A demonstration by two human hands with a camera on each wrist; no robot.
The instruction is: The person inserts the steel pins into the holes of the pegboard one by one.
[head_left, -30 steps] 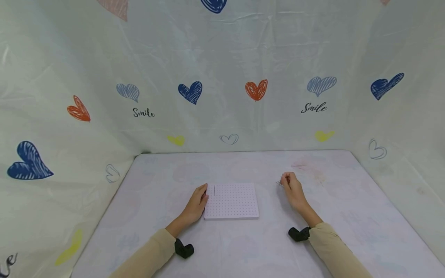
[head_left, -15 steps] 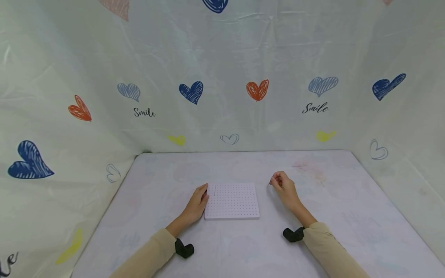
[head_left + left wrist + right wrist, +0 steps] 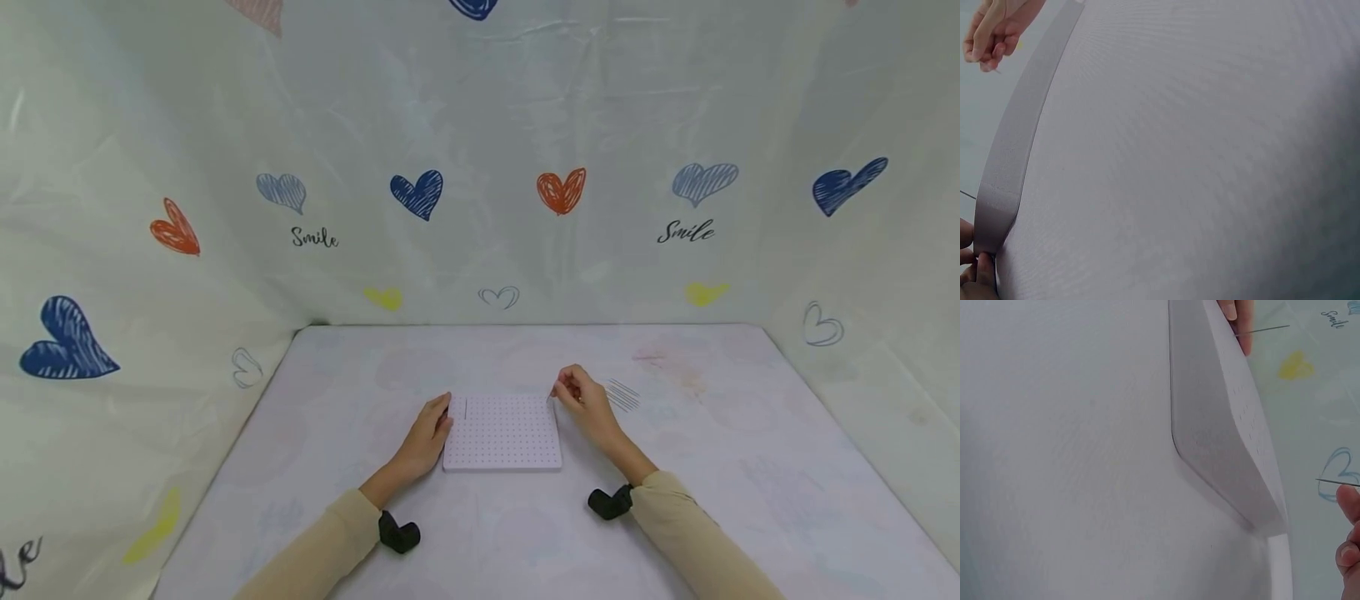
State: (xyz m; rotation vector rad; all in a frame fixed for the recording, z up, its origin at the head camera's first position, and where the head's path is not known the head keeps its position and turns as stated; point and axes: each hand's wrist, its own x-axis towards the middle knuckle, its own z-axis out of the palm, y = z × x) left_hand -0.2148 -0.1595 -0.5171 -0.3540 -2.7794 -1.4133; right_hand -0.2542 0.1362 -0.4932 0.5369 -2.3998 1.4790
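Observation:
In the head view a white board (image 3: 502, 433) with rows of small holes lies flat on the table. My left hand (image 3: 422, 437) holds its left edge, with some fingers over the rim in the left wrist view. One thin metal pin (image 3: 1263, 330) stands upright in a hole near the board's far left corner. My right hand (image 3: 592, 408) pinches another thin metal pin (image 3: 1332, 482) between thumb and fingertips, above the board's far right corner. Whether that pin touches the board cannot be made out. The hole-side surface is mostly hidden in both wrist views.
Several more thin metal pins (image 3: 622, 395) lie side by side on the table, just right of my right hand. The pale table (image 3: 480, 533) ends at a hanging white sheet (image 3: 480, 250) printed with hearts, behind and at the sides.
My right hand has moved left with the pin, from above the loose pins to the board's far right corner, uncovering the loose pins. The left hand and the board have stayed in place.

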